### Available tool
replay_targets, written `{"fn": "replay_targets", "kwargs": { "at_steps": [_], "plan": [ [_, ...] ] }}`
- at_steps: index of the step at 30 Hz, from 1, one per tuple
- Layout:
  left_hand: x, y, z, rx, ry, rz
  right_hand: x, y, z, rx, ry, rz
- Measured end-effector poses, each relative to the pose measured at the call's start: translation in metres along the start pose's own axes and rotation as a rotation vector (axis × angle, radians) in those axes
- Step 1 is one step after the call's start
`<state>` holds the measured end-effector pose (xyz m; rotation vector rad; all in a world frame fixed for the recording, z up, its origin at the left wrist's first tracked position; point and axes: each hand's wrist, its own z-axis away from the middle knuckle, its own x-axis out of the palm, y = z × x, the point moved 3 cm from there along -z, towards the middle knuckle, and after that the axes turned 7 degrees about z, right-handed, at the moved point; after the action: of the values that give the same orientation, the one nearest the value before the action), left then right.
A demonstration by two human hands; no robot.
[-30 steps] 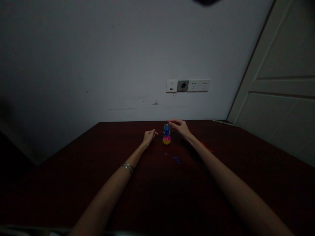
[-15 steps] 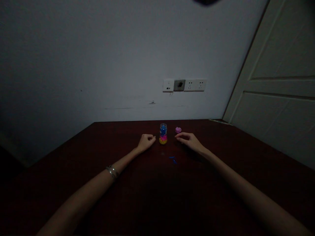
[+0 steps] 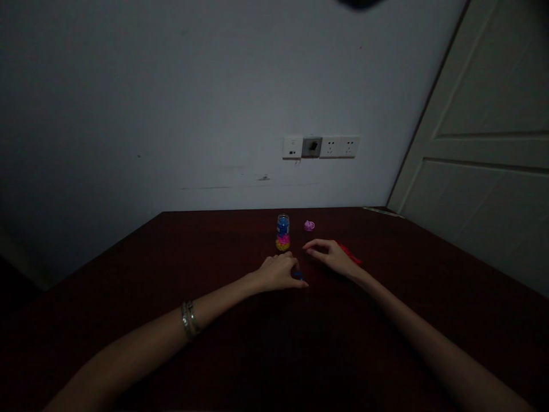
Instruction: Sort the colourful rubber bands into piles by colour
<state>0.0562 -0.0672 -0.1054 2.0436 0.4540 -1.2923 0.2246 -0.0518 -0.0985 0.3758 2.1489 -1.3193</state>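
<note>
A clear open jar (image 3: 283, 233) stands upright on the dark red table, with yellow, pink and blue pieces in layers. Just in front of it is my left hand (image 3: 279, 272), thumb and fingers apart around small blue pieces (image 3: 298, 276) on the tabletop. My right hand (image 3: 329, 255) rests right of the jar, its thumb and index finger curved with the tips close together; anything between them is too small to make out. Red pieces (image 3: 349, 253) lie partly hidden behind that hand. Behind it sits a pink lid-like object (image 3: 309, 226).
The table (image 3: 206, 229) meets a grey wall (image 3: 206, 103) carrying a row of sockets and switches (image 3: 321, 147). A white panelled door (image 3: 480, 154) stands on the right. A thin strip (image 3: 382, 212) lies at the table's back right edge.
My left hand has come right and nearer, from beside the jar to the blue pieces, and its fingers have spread. My right hand has shifted slightly nearer, and red pieces now show behind it.
</note>
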Motion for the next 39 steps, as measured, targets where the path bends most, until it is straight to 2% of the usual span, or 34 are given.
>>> {"fn": "replay_targets", "kwargs": {
  "at_steps": [5,10,22,27,30,33,36,39],
  "plan": [
    [0.005,-0.004,-0.005,-0.054,-0.042,0.102,0.0,-0.002,0.001,-0.003,0.004,0.017],
    [0.009,-0.01,-0.009,-0.136,-0.163,0.239,0.0,-0.004,0.002,-0.026,0.013,0.0],
    [0.003,-0.005,-0.01,-0.073,-0.256,0.19,-0.006,0.001,0.002,-0.006,0.052,0.046],
    [-0.005,-0.008,-0.01,-0.005,-0.277,0.306,-0.006,-0.002,0.003,-0.012,0.055,0.051],
    [-0.026,-0.011,-0.014,0.016,-0.254,0.442,-0.006,0.0,0.002,0.009,0.046,0.036],
    [-0.064,-0.018,-0.026,-0.011,-0.125,0.534,-0.006,0.0,0.002,0.019,0.031,0.038],
    [-0.108,-0.026,-0.044,0.009,-0.013,0.514,-0.006,0.0,0.002,0.017,0.02,0.034],
    [-0.139,-0.035,-0.065,0.032,0.023,0.369,-0.005,0.0,0.003,0.019,0.02,0.023]
  ]
}}
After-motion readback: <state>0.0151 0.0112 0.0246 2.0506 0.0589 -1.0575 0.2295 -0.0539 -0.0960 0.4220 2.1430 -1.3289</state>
